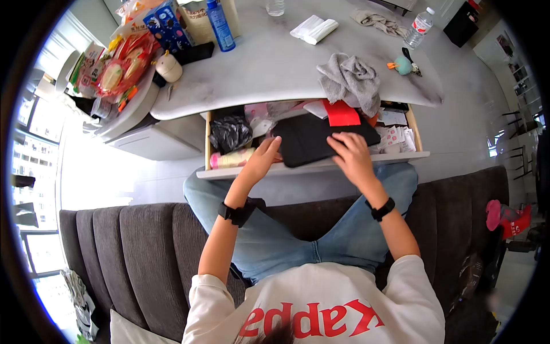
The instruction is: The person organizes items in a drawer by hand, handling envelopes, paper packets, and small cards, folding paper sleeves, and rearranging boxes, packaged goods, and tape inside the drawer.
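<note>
**Black case under two hands in an open drawer**

The black case (pixel 306 140) lies flat, aslant in the open drawer (pixel 409 155) beneath a pale gray surface (pixel 252 71). A dark ribbed sofa (pixel 146 241) stands behind the person's jeans (pixel 275 241); glossy tiles (pixel 478 112) cover the floor, and tall windows (pixel 35 143) let in bright light on the left.

The left hand (pixel 262 162) is at the case's left edge, thumb up against it; how far its other fingers close, and whether they grip, cannot be told. The right hand (pixel 352 155) is over the right half, its fingers bent and slightly parted, their tips at the upper face, not wrapped around it.

One red packet (pixel 342 114) overlaps the case's far side, and one gray cloth (pixel 350 80) droops from the surface just beside it. The drawer also holds one black plastic bag (pixel 230 131) at its left end and several white packets (pixel 395 137) at its right.

On the surface are one blue bottle (pixel 221 27), two clear bottles (pixel 419 27), one beige cloth (pixel 378 22), one teal toy (pixel 403 65) and a white plastic pack (pixel 314 28). Two black bands (pixel 382 210) show, one on each wrist.
</note>
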Tool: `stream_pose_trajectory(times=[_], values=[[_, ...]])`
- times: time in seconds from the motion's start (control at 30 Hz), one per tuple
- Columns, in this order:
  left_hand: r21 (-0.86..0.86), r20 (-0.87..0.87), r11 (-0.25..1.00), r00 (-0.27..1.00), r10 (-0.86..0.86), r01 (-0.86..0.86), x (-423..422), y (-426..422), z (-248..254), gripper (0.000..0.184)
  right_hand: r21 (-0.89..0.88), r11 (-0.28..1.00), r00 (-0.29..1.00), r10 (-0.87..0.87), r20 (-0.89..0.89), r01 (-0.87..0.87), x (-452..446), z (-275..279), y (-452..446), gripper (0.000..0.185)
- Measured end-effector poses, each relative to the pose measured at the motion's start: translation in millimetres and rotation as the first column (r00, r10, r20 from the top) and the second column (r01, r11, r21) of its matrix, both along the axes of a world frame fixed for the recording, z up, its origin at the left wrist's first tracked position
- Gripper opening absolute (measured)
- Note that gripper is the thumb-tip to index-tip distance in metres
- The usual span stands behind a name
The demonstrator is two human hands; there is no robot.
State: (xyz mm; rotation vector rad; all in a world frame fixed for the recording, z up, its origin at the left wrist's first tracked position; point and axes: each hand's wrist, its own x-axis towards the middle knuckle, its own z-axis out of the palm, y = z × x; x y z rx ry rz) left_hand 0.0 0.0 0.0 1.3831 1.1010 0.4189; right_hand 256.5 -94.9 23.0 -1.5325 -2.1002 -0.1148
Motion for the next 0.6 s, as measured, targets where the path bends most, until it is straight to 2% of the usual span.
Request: stream_pose_trajectory(times=[0.03, 0.07, 0.1, 0.17, 0.2, 0.27, 0.3, 0.33, 0.37, 0.43, 0.5, 0.53, 0.6], values=[[-0.077, 0.063, 0.993, 0.994, 0.094, -0.089, 4, -4, 3, 0.075, -0.010, 1.000, 1.000, 0.016, 0.000, -0.016, -7, 2, -8, 0.047], [-0.027, 0.008, 0.985, 0.986, 0.169, -0.168, 10, -12, 6, 0.077, -0.007, 1.000, 1.000, 0.024, 0.005, -0.024, -13, 5, -16, 0.049], [0.016, -0.098, 0.983, 0.978, 0.184, -0.183, 29, 15, 6, 0.078, -0.011, 0.999, 0.999, 0.033, 0.014, -0.033, -1, 15, 5, 0.048], [-0.058, -0.083, 0.956, 0.956, 0.282, -0.287, 29, 4, 2, 0.080, -0.077, 0.996, 0.998, 0.053, -0.026, -0.055, -9, 20, -4, 0.044], [-0.050, -0.031, 0.958, 0.959, 0.282, -0.283, 34, 10, 0, 0.080, -0.129, 0.986, 0.993, 0.092, -0.079, -0.102, -4, 28, 3, 0.036], [-0.063, 0.049, 0.958, 0.958, 0.283, -0.280, 33, 8, -7, 0.079, -0.263, 0.953, 0.964, 0.080, -0.253, -0.148, 12, 37, 12, 0.035], [-0.086, 0.036, 0.966, 0.968, 0.247, -0.244, 31, 9, -7, 0.079, -0.321, 0.930, 0.940, 0.065, -0.336, -0.179, 20, 42, 20, 0.036], [-0.107, 0.027, 0.972, 0.977, 0.213, -0.209, 29, 10, -4, 0.078, -0.367, 0.926, 0.963, -0.021, -0.269, -0.082, 26, 53, 31, 0.039], [-0.126, 0.016, 0.977, 0.984, 0.178, -0.174, 28, 10, -1, 0.077, -0.327, 0.945, 0.974, -0.095, -0.205, 0.023, 32, 43, 41, 0.042], [-0.118, 0.037, 0.974, 0.979, 0.200, -0.194, 29, 11, -3, 0.074, -0.284, 0.955, 0.994, -0.100, -0.052, 0.081, 36, 25, 62, 0.046], [-0.087, 0.000, 0.983, 0.987, 0.162, -0.162, 22, 11, -9, 0.072, -0.418, 0.897, 0.989, -0.105, 0.106, 0.141, 25, 23, 68, 0.047], [-0.078, -0.001, 0.985, 0.988, 0.154, -0.154, 22, 13, -11, 0.078, -0.476, 0.862, 0.978, -0.097, 0.187, 0.177, 22, 24, 70, 0.047], [-0.062, -0.005, 0.988, 0.990, 0.140, -0.140, 21, 15, -15, 0.091, -0.470, 0.871, 0.987, -0.086, 0.135, 0.140, 24, 15, 70, 0.045]])
